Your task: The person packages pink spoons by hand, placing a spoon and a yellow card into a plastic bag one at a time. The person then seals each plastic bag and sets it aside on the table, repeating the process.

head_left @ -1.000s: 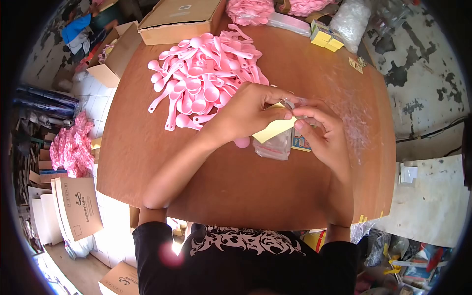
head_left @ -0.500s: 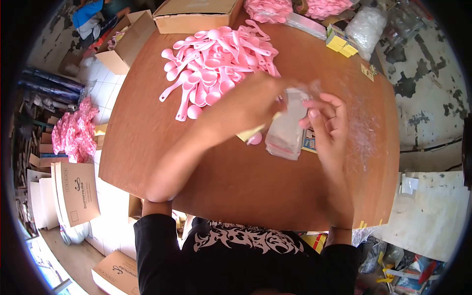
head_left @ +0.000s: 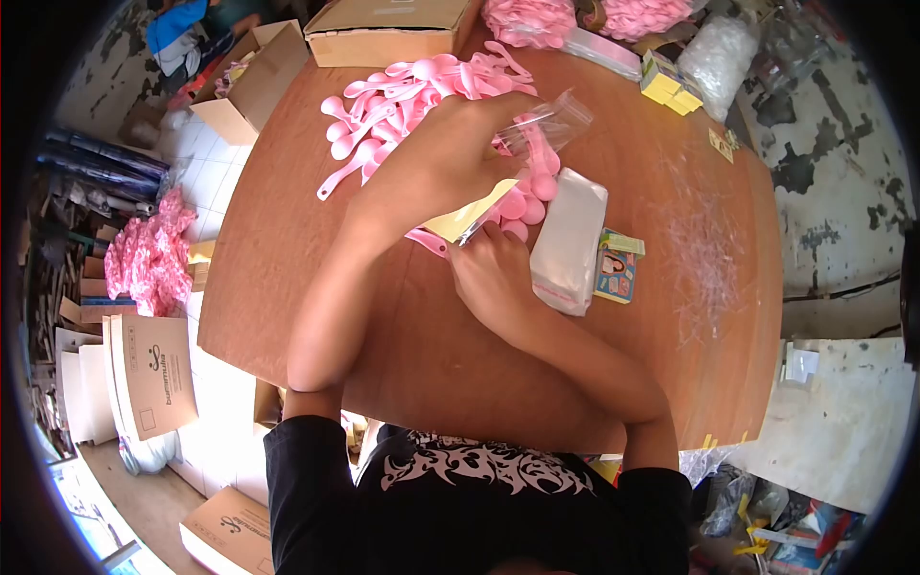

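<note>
My left hand [head_left: 450, 144] reaches over the heap of pink plastic spoons [head_left: 383, 105]. It is closed on a clear plastic bag [head_left: 556, 123], which sticks out past its fingers to the right. A yellow card [head_left: 474, 213] with a shiny clear edge slants below the same hand. My right hand [head_left: 494, 266] is just under the card, its fingers curled at the card's lower edge beside several pink spoons [head_left: 522, 203]. What those fingers grip is hidden. To the right lies a stack of clear plastic bags [head_left: 570, 240], partly over a small printed card pack [head_left: 615, 273].
A cardboard box [head_left: 388, 36] stands at the table's far edge. Pink bundles [head_left: 532, 19], yellow small boxes [head_left: 668, 84] and a white plastic bundle [head_left: 719, 53] sit at the far right. Clear plastic strips [head_left: 707, 268] lie at right. Another person [head_left: 182, 34] is at the upper left.
My right hand has moved left and down from the bag stack to the card's lower edge. My left hand has shifted up and left, and the clear bag now shows plainly past it.
</note>
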A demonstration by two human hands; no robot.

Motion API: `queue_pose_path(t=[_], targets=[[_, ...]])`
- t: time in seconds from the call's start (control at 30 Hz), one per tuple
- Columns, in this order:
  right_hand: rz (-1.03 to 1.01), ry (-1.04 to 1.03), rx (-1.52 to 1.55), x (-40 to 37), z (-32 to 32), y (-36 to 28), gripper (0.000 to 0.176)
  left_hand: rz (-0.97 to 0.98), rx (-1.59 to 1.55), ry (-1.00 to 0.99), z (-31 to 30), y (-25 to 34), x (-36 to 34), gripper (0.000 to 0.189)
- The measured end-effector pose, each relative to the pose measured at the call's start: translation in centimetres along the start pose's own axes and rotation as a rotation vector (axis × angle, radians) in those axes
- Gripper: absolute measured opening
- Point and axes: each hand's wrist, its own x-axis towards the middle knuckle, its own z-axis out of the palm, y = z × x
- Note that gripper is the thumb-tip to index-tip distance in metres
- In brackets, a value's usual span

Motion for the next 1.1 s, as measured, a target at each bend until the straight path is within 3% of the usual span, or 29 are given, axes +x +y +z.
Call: queue_pose_path(t=[0.17, 0.23, 0.4, 0.47, 0.53, 0.57, 0.6, 0.63, 0.7, 0.83, 0.9, 1.03, 1.1], targets=[[0.08, -0.007, 0.163, 0.2, -0.9, 0.7, 0.007, -0.066, -0.084, -0.033, -0.4, 0.3, 0.1, 0.055], [0.168, -0.18, 0.406, 0.2, -2.6, 1.4, 0.008, -0.077, -0.1, -0.034, -0.4, 0.2, 0.1, 0.055], [0.137, -0.389, 0.67, 0.4, -9.2, 6.2, 0.017, -0.079, -0.105, -0.018, -0.2, -0.2, 0.3, 0.057], [0.104, -0.225, 0.959, -0.2, -12.6, 8.2, 0.016, -0.094, -0.241, -0.063, 0.2, -0.6, 0.5, 0.058], [0.157, 0.217, 1.187, -1.0, -14.7, 8.9, 0.031, -0.144, -0.365, -0.144, 0.8, 0.2, 0.5, 0.057], [0.224, 0.404, 1.13, -1.2, -16.3, 8.9, 0.041, -0.196, -0.487, -0.225, 1.2, 0.7, 0.5, 0.056], [0.289, 0.588, 1.065, -1.3, -17.7, 8.7, 0.051, -0.067, -0.38, -0.212, 2.2, 0.8, 0.4, 0.056], [0.29, 0.591, 1.059, -1.4, -18.0, 9.0, 0.051, -0.046, -0.486, -0.279, 3.4, 0.8, 0.7, 0.058], [0.284, 0.974, 0.895, -1.3, -18.3, 9.6, 0.057, -0.03, -0.521, -0.383, 4.2, 1.8, 0.6, 0.06], [0.335, 0.914, 0.835, -1.7, -18.2, 10.0, 0.055, -0.032, -0.615, -0.398, 5.3, 3.3, 0.4, 0.06], [0.328, 0.738, 0.877, -1.5, -17.7, 10.0, 0.055, -0.001, -0.634, -0.345, 5.8, 3.2, 0.3, 0.059], [0.331, 0.623, 0.825, -1.4, -16.4, 9.9, 0.05, -0.009, -0.704, -0.29, 6.4, 3.3, 0.2, 0.055], [0.31, 0.631, 0.816, -1.2, -16.1, 9.8, 0.048, -0.063, -0.795, -0.276, 6.7, 3.3, 0.1, 0.042]])
